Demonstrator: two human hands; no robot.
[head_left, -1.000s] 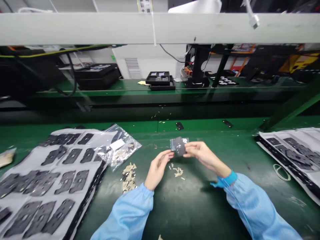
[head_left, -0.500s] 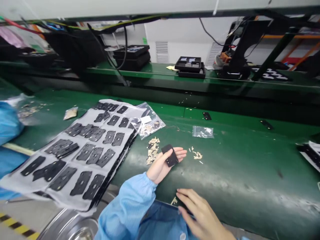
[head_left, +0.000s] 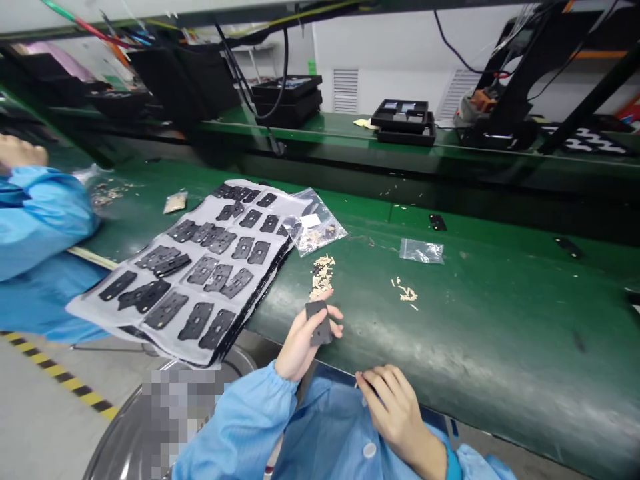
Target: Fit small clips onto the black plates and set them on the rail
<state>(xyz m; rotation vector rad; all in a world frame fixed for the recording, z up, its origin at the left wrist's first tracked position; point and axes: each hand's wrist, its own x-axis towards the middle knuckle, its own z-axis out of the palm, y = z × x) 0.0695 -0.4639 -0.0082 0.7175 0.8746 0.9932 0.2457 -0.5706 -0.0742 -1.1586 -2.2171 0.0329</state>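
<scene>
My left hand (head_left: 295,343) grips a flat black plate (head_left: 319,325) with small holes, thumb across its face and fingers behind. It is held over the front edge of the green table. My right hand (head_left: 393,407) is closed in a pinch at the table's edge, with a small pale piece (head_left: 357,381) just showing at the fingertips. Beyond the left hand lies a pile of small beige pieces (head_left: 323,277). A smaller scatter of beige pieces (head_left: 407,293) is to its right.
On the left, a white-lined stack of sheets (head_left: 165,287) carries rows of black plates. Clear plastic bags (head_left: 423,251) and loose black plates (head_left: 437,222) lie on the green table (head_left: 475,320). A co-worker's blue sleeve (head_left: 47,213) is at far left. Black trays (head_left: 404,120) stand on the shelf.
My left hand has drawn back toward me with the black plate, which is turned more upright. My right hand has closed from spread fingers to a pinch; the beige bit beside it has left the edge.
</scene>
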